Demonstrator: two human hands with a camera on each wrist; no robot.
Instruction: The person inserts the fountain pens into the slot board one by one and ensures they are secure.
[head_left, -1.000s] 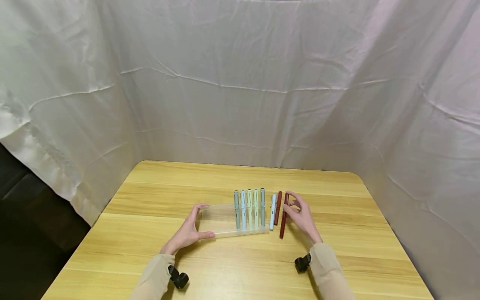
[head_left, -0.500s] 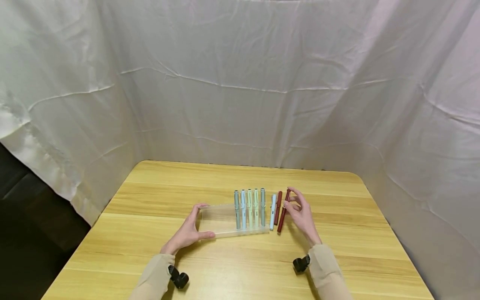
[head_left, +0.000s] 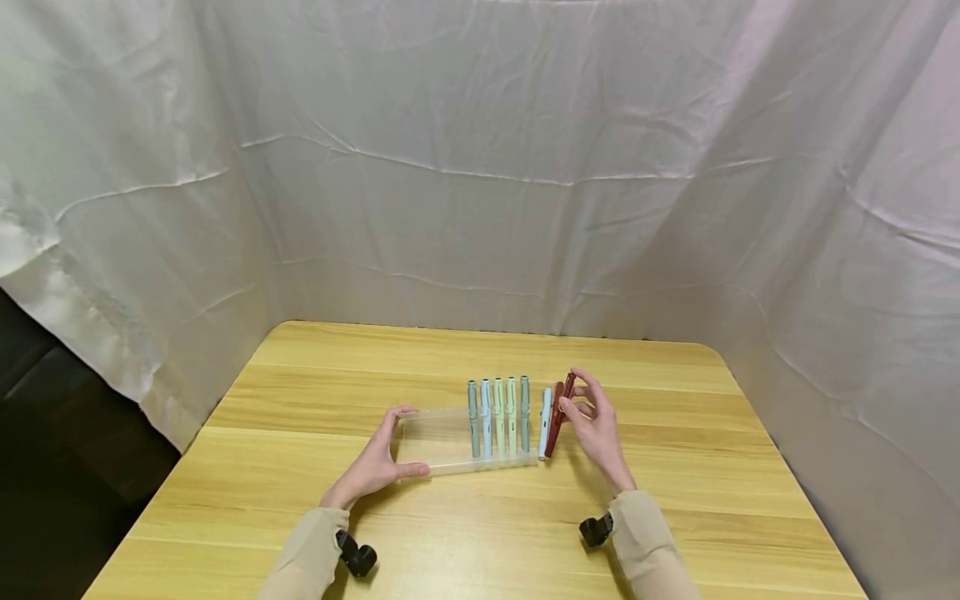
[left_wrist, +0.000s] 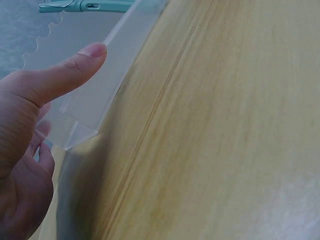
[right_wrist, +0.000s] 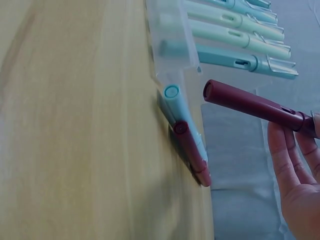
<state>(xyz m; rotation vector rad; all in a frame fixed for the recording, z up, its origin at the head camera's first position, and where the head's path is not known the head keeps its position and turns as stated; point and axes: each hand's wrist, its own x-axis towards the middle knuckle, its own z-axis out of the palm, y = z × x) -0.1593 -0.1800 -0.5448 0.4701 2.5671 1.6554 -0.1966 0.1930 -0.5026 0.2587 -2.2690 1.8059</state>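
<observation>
My left hand [head_left: 371, 467] grips the left end of a clear plastic pen rack [head_left: 435, 437], thumb on its front edge and fingers behind. The left wrist view shows the thumb [left_wrist: 80, 65] along the scalloped rack. Several capped pens [head_left: 499, 417], in grey-teal, light blue and pale green, lie side by side in its right half. My right hand [head_left: 602, 429] pinches a dark red pen [right_wrist: 250, 105] near its cap, raised and tilted. Below it, a light blue pen [right_wrist: 187, 117] and another dark red pen [right_wrist: 191, 152] lie together on the table, right of the rack.
The wooden table [head_left: 465, 542] runs out to rounded back corners. Pale curtains [head_left: 480, 208] hang behind and on both sides. A dark area [head_left: 67, 467] shows past the left edge. A small black camera sits on each wrist [head_left: 596, 530].
My right hand has moved left and slightly away with the dark red pen, which tilts more and now overlaps the other red pen in the head view. The left hand and rack stay in place.
</observation>
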